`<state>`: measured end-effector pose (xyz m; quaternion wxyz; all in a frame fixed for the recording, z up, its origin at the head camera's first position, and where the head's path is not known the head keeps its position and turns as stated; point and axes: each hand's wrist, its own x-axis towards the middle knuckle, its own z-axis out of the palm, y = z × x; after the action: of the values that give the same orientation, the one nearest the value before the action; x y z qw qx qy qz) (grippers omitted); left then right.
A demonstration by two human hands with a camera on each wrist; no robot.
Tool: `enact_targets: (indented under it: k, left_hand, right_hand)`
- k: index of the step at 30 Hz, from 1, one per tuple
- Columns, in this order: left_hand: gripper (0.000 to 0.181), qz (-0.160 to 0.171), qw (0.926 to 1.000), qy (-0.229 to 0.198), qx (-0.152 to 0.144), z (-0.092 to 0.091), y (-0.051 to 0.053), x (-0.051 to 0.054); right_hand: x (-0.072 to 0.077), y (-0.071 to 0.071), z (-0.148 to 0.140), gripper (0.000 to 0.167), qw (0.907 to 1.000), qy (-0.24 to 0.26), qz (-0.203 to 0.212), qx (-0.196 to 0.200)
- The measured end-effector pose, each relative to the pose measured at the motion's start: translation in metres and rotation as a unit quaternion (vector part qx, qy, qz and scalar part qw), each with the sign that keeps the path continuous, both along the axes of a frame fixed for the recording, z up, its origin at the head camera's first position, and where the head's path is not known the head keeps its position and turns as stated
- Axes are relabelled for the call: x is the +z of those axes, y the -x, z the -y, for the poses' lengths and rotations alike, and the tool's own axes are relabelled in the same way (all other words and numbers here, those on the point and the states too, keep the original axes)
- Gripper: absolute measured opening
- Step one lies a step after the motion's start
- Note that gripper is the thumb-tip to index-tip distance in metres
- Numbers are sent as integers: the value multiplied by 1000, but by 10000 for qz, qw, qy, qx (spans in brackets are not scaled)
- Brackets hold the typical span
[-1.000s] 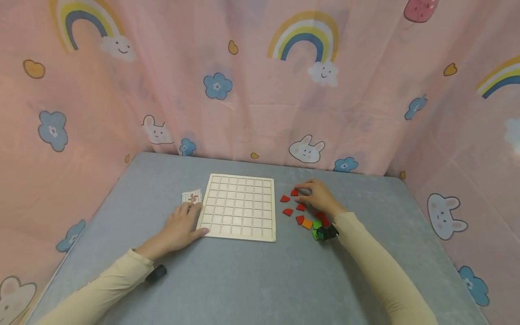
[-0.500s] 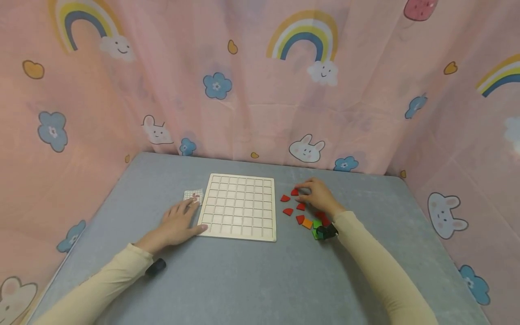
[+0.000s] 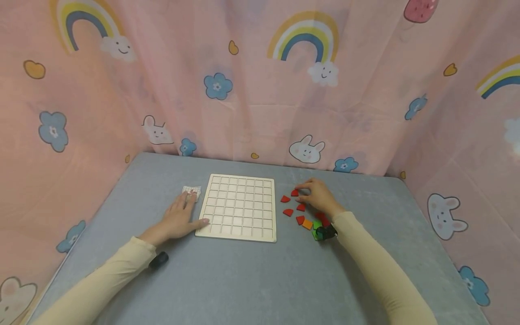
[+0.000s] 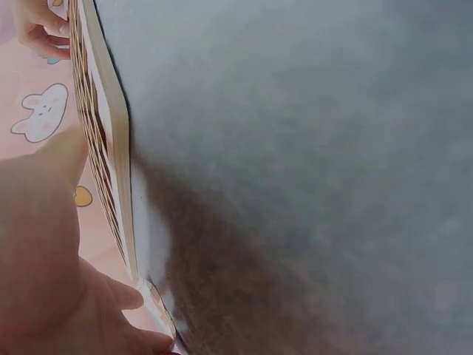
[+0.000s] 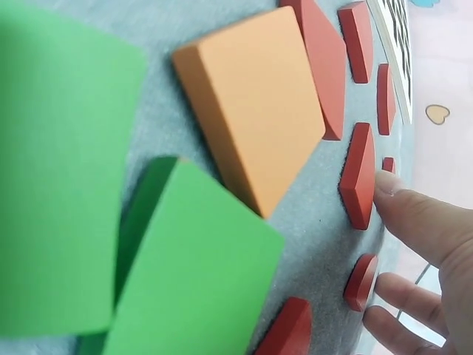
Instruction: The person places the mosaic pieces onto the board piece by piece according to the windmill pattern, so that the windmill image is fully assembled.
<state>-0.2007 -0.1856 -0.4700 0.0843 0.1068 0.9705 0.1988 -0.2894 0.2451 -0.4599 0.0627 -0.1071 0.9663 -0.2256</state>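
Observation:
My left hand [image 3: 177, 220] lies at the left of a pale wooden grid board [image 3: 239, 207]. Its outstretched fingers rest on the near part of a small white card [image 3: 191, 189] with a grid and red pattern, while the thumb touches the board's left edge. To the right of the board, my right hand [image 3: 318, 197] has thumb and index finger on either side of a red quarter-round piece [image 3: 294, 192], pinching it at the tabletop. In the right wrist view the thumb [image 5: 414, 218] hides the index finger, and the other fingers curl near another red piece [image 5: 361, 282].
More red pieces [image 3: 288, 212] lie loose around the right hand. An orange square [image 3: 307, 224] and green pieces [image 3: 317, 224] sit below its wrist. The grey table [image 3: 243, 284] meets a pink patterned curtain [image 3: 252, 117] at the back and sides.
My left hand drew back a little toward the lower left, then slid forward with its fingers further over the card. The card shifted slightly away. My right hand stayed in place.

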Motion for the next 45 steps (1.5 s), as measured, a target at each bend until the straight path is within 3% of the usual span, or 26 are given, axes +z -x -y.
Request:
enact_targets:
  k: [11, 20, 28, 37, 45]
  left_hand:
    - [97, 287, 9988, -58, -392, -1, 6, 6]
    - [94, 92, 9952, 130, -963, 6, -9, 9]
    - [89, 13, 9934, 318, -1105, 6, -17, 8]
    - [80, 210, 9930, 312, -1119, 8, -19, 6]
    - [78, -51, 9927, 414, -1133, 4, -21, 9]
  right_hand:
    - [-1, 0, 1, 40, 9999, -45, -95, 16]
    - [0, 1, 4, 35, 9993, -185, -304, 77]
    - [1, 1, 6, 32, 9975, -369, -563, 235]
    - [-1, 1, 8, 31, 9955, -556, -725, 248]
    - [-1, 1, 10, 32, 9963, -416, -723, 190]
